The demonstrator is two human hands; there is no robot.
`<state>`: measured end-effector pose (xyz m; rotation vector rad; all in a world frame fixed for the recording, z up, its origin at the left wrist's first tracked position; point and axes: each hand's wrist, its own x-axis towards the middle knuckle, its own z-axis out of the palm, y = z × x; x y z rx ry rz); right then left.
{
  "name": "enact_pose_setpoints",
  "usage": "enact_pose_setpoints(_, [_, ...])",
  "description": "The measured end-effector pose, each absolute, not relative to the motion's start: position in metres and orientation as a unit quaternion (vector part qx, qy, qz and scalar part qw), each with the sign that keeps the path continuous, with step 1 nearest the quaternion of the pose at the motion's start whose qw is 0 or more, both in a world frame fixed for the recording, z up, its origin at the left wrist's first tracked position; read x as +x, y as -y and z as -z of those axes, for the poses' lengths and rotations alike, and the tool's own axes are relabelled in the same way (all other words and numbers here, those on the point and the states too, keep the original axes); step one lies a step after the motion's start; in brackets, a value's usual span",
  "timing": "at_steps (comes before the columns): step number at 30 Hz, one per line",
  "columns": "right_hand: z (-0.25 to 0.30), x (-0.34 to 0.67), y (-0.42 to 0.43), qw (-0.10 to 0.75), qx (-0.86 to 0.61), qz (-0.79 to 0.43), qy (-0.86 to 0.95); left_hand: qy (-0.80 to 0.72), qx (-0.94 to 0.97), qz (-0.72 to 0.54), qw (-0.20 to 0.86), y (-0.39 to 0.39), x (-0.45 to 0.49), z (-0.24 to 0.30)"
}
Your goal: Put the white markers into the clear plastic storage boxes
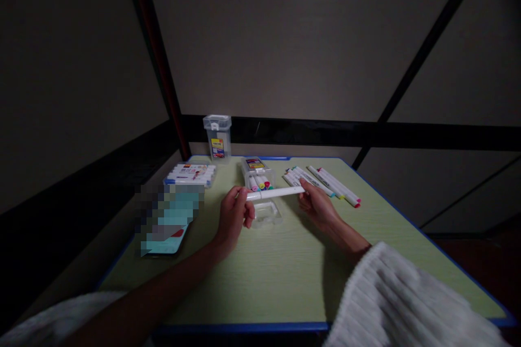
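Both hands hold one white marker [274,193] level above the table. My left hand [233,218] pinches its left end, and my right hand [316,205] grips its right end. Just behind the marker lies a clear plastic case [258,172] on its side with several coloured-cap markers in it. Its clear lid [266,213] lies flat below the marker, between my hands. A row of white markers [325,181] lies on the table behind my right hand.
Another row of markers [190,174] lies at the back left. A closed upright clear case [218,136] stands at the table's far edge. A blurred flat item [169,219] lies at the left. The green table [260,276] has a blue rim.
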<state>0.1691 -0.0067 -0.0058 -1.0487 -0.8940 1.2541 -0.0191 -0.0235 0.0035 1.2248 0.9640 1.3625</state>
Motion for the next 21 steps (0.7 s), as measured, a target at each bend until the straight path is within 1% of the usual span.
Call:
enact_pose_setpoints(13, [0.0057,0.1708,0.0086,0.578,-0.499,-0.507,0.400,-0.374,0.522,-0.559,0.525,0.0268,-0.0178,-0.0081])
enact_pose_setpoints(21, [0.0020,0.1685,0.0088,0.600,-0.468,-0.518,0.391,-0.384,0.524,-0.553,0.522,0.0226,-0.0194,-0.0043])
